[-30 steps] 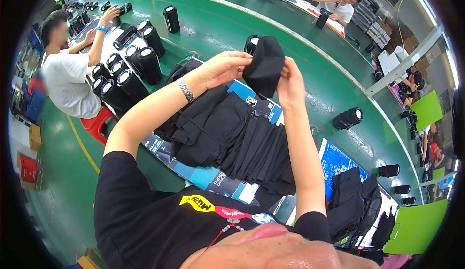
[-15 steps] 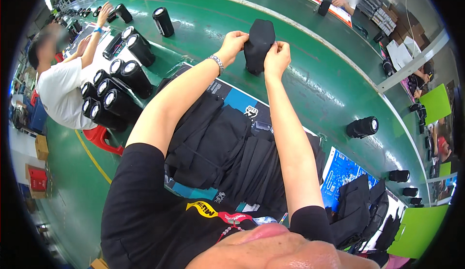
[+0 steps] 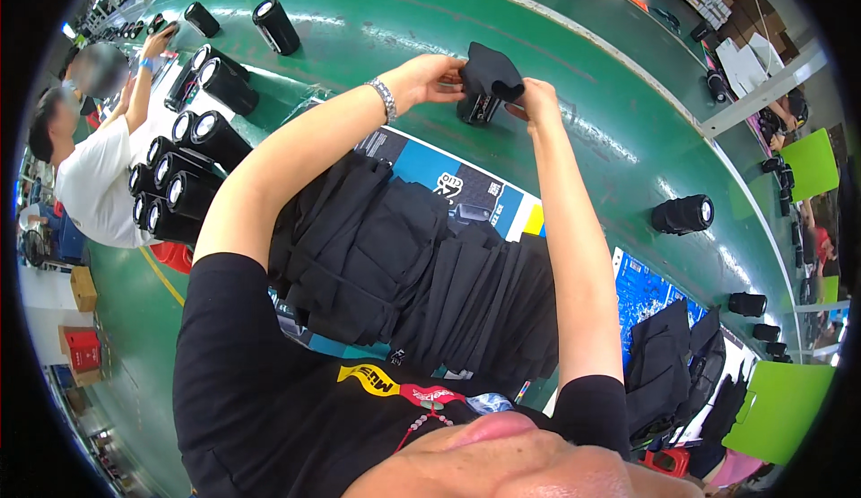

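A black cloth pouch (image 3: 491, 69) sits over the upper part of a black cylindrical speaker (image 3: 478, 111), which stands on the green conveyor belt. The speaker's lower part shows below the cloth. My left hand (image 3: 436, 79) pinches the pouch's left edge, with its fingers partly behind the cloth. At the opposite edge, my right hand (image 3: 539, 102) is closed on the fabric, its fingertips partly hidden. Below my arms, a pile of flat black pouches (image 3: 395, 256) lies on printed cardboard.
Several black speakers (image 3: 190, 191) stand together at left, near a person in a white shirt (image 3: 100, 175). A speaker (image 3: 274, 27) stands farther up the belt; another cylinder (image 3: 683, 215) lies at right. More black pouches (image 3: 659, 359) lie lower right, by a green panel (image 3: 780, 413).
The pouch, stretched tall before, is now lower and bunched with its top tilted over, and more of the speaker shows beneath. My hands have moved slightly apart. The view has shifted a little.
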The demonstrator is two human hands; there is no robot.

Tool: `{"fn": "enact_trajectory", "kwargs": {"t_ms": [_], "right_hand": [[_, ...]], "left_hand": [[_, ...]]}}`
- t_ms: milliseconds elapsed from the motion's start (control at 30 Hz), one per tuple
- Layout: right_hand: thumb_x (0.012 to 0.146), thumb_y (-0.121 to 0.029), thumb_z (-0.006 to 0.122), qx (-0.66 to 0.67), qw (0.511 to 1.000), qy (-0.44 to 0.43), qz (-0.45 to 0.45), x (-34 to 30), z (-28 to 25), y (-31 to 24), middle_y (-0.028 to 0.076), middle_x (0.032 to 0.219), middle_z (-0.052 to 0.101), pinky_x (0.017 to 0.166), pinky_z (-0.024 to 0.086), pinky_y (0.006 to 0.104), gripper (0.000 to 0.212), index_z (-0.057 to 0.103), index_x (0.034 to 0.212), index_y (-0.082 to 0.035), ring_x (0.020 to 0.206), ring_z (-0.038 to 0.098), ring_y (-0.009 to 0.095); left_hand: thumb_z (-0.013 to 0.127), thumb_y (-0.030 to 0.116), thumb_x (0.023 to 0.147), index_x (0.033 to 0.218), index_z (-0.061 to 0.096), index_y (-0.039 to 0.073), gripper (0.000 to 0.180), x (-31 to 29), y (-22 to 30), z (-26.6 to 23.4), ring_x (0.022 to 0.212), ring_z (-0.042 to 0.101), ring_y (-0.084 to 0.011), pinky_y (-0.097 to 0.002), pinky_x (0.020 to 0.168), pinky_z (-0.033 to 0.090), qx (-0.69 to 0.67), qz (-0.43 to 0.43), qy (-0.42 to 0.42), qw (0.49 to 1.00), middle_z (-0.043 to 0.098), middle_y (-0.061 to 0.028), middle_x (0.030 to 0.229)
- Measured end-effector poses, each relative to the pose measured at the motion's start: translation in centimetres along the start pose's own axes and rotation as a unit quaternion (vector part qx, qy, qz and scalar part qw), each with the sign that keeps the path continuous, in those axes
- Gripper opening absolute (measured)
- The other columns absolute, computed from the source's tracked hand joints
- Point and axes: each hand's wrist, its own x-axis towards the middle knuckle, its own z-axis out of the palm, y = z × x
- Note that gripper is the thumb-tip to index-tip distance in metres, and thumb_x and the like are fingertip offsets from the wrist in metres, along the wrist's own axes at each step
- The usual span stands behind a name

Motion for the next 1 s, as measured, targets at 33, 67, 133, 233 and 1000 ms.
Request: {"fn": "enact_trajectory", "kwargs": {"t_ms": [33,67,133,233,1000], "right_hand": [[0.081,-0.009,0.056,0.002,1.0,0.005,-0.001,0.3,-0.1,0.2,0.007,0.067,0.062,0.053,0.049,0.0307,0.015,0.065,0.074,0.001,0.061,0.06,0.015],[0.079,-0.008,0.056,-0.017,1.0,0.005,-0.015,0.7,-0.2,0.3,0.008,0.067,0.062,0.053,0.049,0.0305,0.014,0.064,0.071,0.001,0.061,0.06,0.016],[0.074,-0.008,0.057,-0.039,0.999,0.013,-0.035,1.1,-0.1,0.4,0.008,0.065,0.062,0.052,0.05,0.0314,0.015,0.062,0.064,0.002,0.059,0.061,0.019],[0.073,-0.009,0.058,-0.089,0.994,0.03,-0.058,2.6,-0.8,1.1,0.01,0.063,0.062,0.052,0.049,0.0324,0.015,0.062,0.062,0.001,0.059,0.062,0.019],[0.072,-0.023,0.062,-0.435,0.891,0.126,-0.037,-0.9,-4.4,4.3,0.016,0.091,0.069,0.081,0.05,0.0407,0.019,0.07,0.083,-0.011,0.092,0.065,0.034]], "left_hand": [[0.058,0.035,0.091,0.096,0.06,0.004,0.032,0.2,0.6,0.2,0.086,0.058,-0.0179,-0.0339,0.077,0.05,0.094,0.004,0.005,0.996,0.061,-0.0095,0.105],[0.058,0.045,0.089,0.094,0.06,0.003,0.042,0.5,1.1,0.5,0.084,0.06,-0.0187,-0.0351,0.078,0.05,0.099,0.03,0.008,0.995,0.064,-0.0073,0.096],[0.059,0.043,0.089,0.093,0.061,0.004,0.039,1.0,1.6,2.5,0.082,0.06,-0.0178,-0.0335,0.077,0.05,0.051,0.031,-0.018,0.998,0.065,-0.0064,0.092],[0.059,0.036,0.091,0.092,0.061,0.005,0.031,1.7,0.7,4.9,0.074,0.062,-0.0155,-0.0295,0.075,0.051,-0.032,0.038,-0.134,0.99,0.065,-0.0058,0.087],[0.053,0.039,0.091,0.093,0.071,0.006,0.038,5.3,-6.8,4.5,0.114,0.052,-0.0209,-0.0405,0.097,0.038,0.37,0.337,0.183,0.846,0.06,-0.007,0.119]]}}
